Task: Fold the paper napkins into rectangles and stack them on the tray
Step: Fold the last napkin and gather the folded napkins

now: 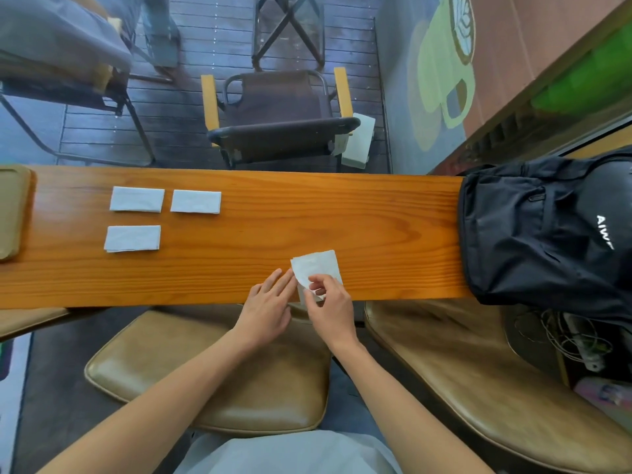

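Note:
A white paper napkin (316,265) lies at the near edge of the wooden table (307,217), its near corner lifted and curled. My right hand (330,304) pinches that lifted part between thumb and fingers. My left hand (268,304) rests beside it with fingers straight, the fingertips touching the napkin's left edge. Three folded rectangular napkins lie flat on the left half of the table: one (136,199) at the back left, one (196,201) next to it, one (132,238) nearer to me. A tan tray (12,210) sits at the table's far left edge, partly out of view.
A black backpack (547,230) covers the table's right end. A dark chair (280,121) with a white pack (359,140) beside it stands beyond the table. Tan cushioned seats (212,374) lie below the near edge.

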